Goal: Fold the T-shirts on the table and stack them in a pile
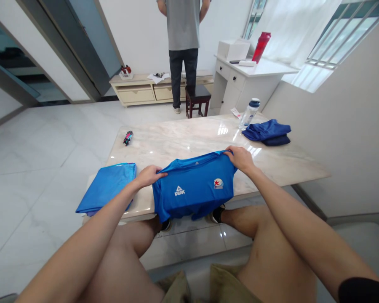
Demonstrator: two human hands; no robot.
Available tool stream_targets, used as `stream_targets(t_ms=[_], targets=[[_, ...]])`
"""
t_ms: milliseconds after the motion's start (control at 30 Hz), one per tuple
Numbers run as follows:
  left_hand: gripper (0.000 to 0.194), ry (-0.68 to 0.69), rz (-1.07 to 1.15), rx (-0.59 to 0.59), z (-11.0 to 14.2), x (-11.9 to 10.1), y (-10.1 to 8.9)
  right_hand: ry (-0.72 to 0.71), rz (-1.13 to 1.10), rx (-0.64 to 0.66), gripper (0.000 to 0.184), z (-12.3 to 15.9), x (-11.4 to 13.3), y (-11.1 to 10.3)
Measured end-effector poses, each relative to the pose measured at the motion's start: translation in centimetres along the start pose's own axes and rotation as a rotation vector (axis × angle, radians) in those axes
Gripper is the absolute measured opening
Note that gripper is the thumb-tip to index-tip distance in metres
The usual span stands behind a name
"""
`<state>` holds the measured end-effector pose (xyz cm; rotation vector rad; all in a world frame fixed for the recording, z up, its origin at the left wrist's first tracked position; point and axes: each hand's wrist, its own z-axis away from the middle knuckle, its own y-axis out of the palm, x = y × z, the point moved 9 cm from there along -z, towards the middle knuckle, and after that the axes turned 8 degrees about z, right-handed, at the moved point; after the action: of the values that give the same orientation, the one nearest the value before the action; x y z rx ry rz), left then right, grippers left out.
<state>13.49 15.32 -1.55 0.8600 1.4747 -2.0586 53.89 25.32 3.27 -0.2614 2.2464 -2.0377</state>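
A blue T-shirt with a white PEAK logo and a round badge is stretched between my hands at the table's near edge. Its collar faces away from me, and its lower part hangs over the edge. My left hand pinches one shoulder, and my right hand grips the other. Left of my left hand lies a folded blue garment, partly past the table's corner. Dark blue clothing is heaped at the right, beyond my right hand.
The marble table carries a clear water bottle and a small multicoloured item. Past it, a person stands with their back to me beside a dark stool. A white desk bears a red bottle.
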Motion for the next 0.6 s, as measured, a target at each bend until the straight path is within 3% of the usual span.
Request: stream_targets(t_ms=[100, 200, 400, 600], targets=[[0.055, 0.034, 0.095, -0.036, 0.4, -0.6, -2.0, 0.136, 0.031, -0.087, 0.046, -0.2, -1.1, -1.7], [0.055, 0.045, 0.128, -0.041, 1.2, -0.6, -3.2, 0.176, 0.072, -0.101, 0.054, -0.1, -1.4, -2.2], [0.056, 0.008, 0.066, -0.182, 1.8, 2.0, -6.6, 0.067, 0.107, -0.059, 0.051, -1.2, 0.4, -1.8], [0.05, 0.042, -0.005, -0.304, -1.0, 3.7, -10.2, -0.145, 0.16, 0.099, 0.047, -5.3, 2.4, 0.1]])
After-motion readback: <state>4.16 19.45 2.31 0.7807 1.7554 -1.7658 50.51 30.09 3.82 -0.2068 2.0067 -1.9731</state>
